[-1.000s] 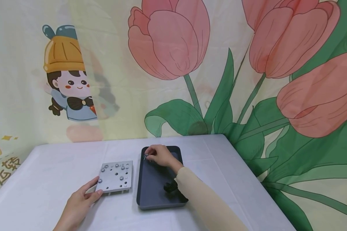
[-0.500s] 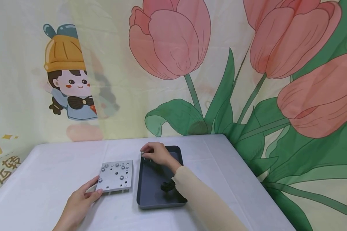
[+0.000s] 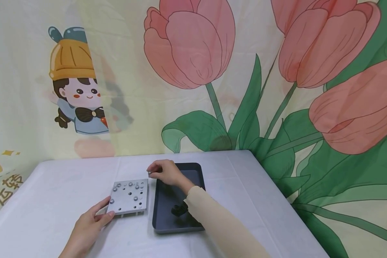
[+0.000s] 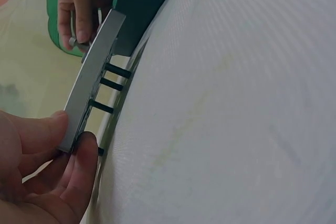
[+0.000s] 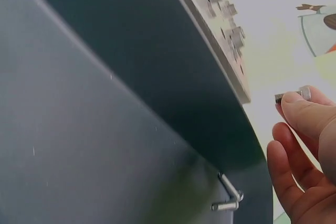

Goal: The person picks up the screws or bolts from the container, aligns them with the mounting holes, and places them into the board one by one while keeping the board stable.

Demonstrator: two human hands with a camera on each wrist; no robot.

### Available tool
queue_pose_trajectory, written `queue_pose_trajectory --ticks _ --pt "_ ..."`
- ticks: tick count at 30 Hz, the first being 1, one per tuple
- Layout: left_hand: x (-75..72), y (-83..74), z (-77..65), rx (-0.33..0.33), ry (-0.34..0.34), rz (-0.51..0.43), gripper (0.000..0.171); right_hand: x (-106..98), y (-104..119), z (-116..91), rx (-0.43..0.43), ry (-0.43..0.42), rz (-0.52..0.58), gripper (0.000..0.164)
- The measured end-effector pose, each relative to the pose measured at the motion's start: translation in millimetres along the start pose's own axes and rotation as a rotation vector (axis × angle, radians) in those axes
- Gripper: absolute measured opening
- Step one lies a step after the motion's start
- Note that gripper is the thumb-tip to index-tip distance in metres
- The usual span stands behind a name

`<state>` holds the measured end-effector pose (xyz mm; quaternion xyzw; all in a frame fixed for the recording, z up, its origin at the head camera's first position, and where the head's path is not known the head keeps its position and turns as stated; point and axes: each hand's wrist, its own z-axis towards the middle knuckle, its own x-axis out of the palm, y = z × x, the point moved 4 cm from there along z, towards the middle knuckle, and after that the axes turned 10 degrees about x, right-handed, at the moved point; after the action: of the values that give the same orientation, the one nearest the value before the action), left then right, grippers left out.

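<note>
My left hand (image 3: 88, 227) pinches the near left corner of a square silver metal plate (image 3: 124, 204). Several bolts stand in the plate's top beside open holes. Seen from the left wrist, the plate (image 4: 86, 90) is edge-on and bolt shanks stick out below it. Between thumb and fingers my right hand (image 3: 167, 173) holds a small socket-head bolt (image 5: 306, 93), its threaded end showing in the right wrist view. That hand is over the tray's far left edge, near the plate's far right corner, with the bolt (image 3: 149, 173) apart from the plate.
The dark rectangular tray (image 3: 162, 223) stands right of the plate, partly under my right arm. Two more bolts (image 5: 229, 199) lie in it, as the right wrist view shows. A white cloth (image 3: 245, 200) covers the table. Behind hangs a curtain printed with tulips (image 3: 193, 46).
My right hand has moved left from inside the tray to beyond its left edge, carrying the bolt closer to the plate. My left hand and the plate have stayed in place.
</note>
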<state>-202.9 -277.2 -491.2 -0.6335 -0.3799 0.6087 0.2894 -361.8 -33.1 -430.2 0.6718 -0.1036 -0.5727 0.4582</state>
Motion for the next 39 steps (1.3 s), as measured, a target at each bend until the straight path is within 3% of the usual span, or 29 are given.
queue_pose_trajectory --ticks 14,31,39 --pt "0.9 1.0 2.0 -0.010 -0.004 -0.017 0.078 18.8 13.6 3.6 0.000 0.063 -0.027 0.019" --pt "-3.6 1.9 -2.1 0.037 -0.013 0.016 0.077 29.7 16.3 6.0 -0.018 0.055 -0.093 0.015" --pt "-2.2 -0.9 -0.5 0.020 -0.007 0.001 0.077 29.5 15.3 6.4 -0.018 0.041 -0.127 0.014"
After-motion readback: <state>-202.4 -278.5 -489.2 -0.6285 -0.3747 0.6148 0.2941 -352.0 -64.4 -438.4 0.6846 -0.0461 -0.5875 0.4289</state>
